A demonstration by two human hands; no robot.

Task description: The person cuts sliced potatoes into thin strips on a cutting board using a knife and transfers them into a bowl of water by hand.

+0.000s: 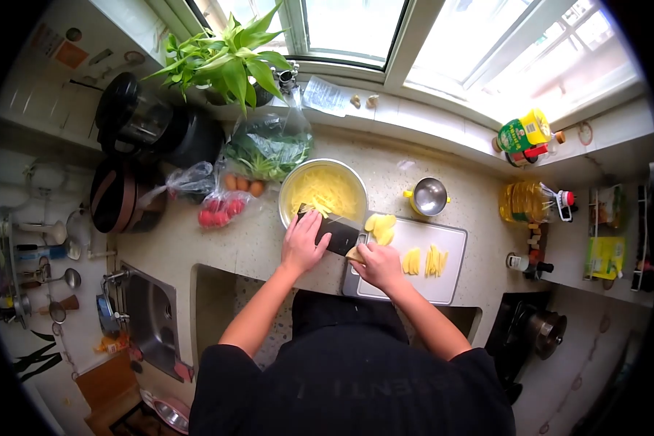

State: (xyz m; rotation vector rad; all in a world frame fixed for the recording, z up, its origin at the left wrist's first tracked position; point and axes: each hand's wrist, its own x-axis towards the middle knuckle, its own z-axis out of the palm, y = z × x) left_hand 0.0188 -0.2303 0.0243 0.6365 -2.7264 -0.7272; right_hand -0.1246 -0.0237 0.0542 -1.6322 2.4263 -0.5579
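Observation:
A steel bowl (361,190) holds pale yellow potato strips (318,190). A dark, broad-bladed cleaver (336,235) slants over its near rim, with a few strips on the far end of the blade. My right hand (380,267) is closed around the cleaver's wooden handle, above the left edge of the board. My left hand (305,241) lies at the blade's left end, fingers stretched toward the bowl and thumb apart; its fingertips are beside the strips. On the white cutting board (432,287) are potato slices (381,227) and two small groups of cut strips (434,260).
A small metal cup (430,196) stands behind the board. Left of the bowl are bagged greens (269,149), eggs (243,183) and a bag of red items (221,209). The sink (152,316) is at left, an oil bottle (523,202) at right, a stove (512,330) at lower right.

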